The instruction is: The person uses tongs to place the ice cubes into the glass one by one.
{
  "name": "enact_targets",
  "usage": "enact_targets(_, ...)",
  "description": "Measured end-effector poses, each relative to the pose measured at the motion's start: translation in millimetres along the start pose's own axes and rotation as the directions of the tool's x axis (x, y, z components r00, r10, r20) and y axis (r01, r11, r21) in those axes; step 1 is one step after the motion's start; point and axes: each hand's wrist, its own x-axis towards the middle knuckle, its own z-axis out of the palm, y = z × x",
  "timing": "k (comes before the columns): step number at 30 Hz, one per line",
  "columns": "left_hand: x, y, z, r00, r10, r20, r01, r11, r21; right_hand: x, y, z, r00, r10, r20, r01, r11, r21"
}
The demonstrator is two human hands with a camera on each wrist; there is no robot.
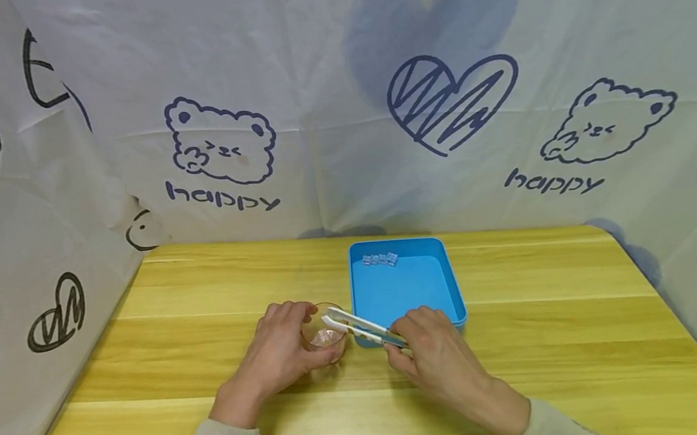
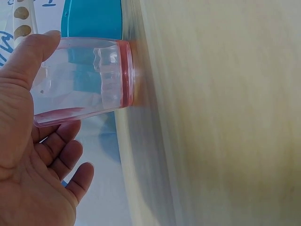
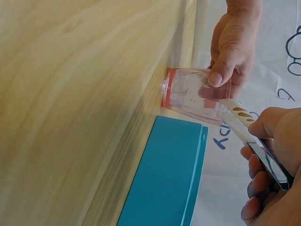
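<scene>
While a white cloth printed with hearts and bears forms the far background, a wooden counter carries an open blue tray. At the tray's near side, the right grip is curled around a pair of white-tipped tongs; farther left, the left grip holds a clear, pink-based cup between thumb and fingers. The cup is upright just left of the tray, with the tongs' tips slightly parted at its mouth. Small clear pieces lie near the tray's far left corner.

Blue tray, yellow wood-grained table
Left of the tray, pink-tinted cup; behind the tray, white, heart-patterned cloth.
</scene>
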Motion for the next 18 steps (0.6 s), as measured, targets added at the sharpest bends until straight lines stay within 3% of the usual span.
enact_targets(18,0.4,0.6,-0.6,1.0,-0.007,0.011,0.007,1.0,-0.012,0.8,-0.9,0.2,1.0,0.021,0.019,-0.021,1.0,0.016)
